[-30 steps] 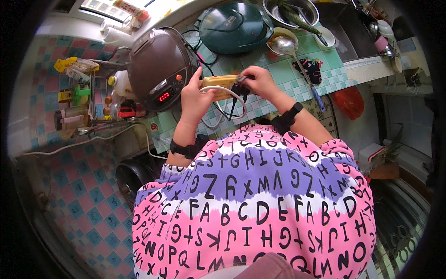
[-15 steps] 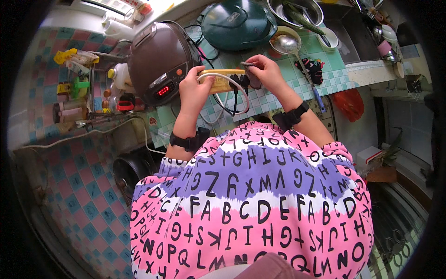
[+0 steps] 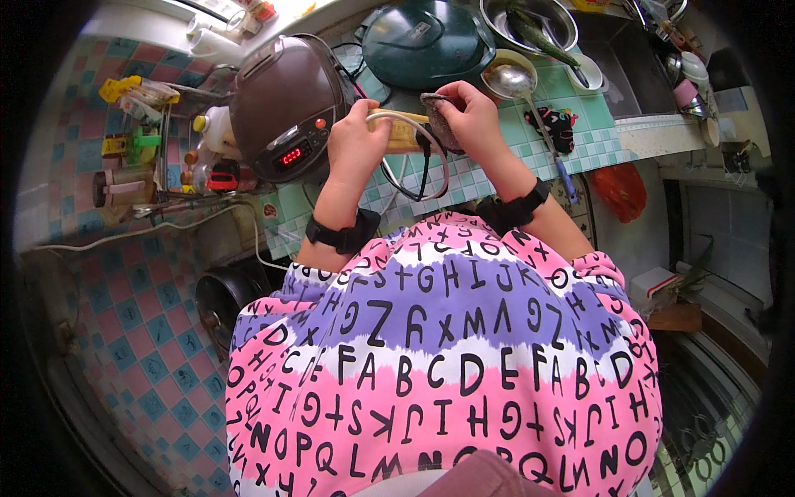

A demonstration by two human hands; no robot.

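Observation:
My left hand is closed on the left end of a yellowish power strip, lifted over the front of the tiled counter. A white cord and a black cord loop down from the strip. Pinched in my right hand is a dark grey cloth, which lies against the strip's right part and covers some of it. The plugs are mostly hidden behind the cloth.
A brown rice cooker with a lit red display stands left of my hands. Behind them is a dark green lidded pot. A ladle rests in a bowl to the right, near a black patterned cloth and the sink.
My right hand has moved slightly left and up, bringing the grey cloth over the strip's plugs. My left hand has shifted a little right, and the strip has tilted.

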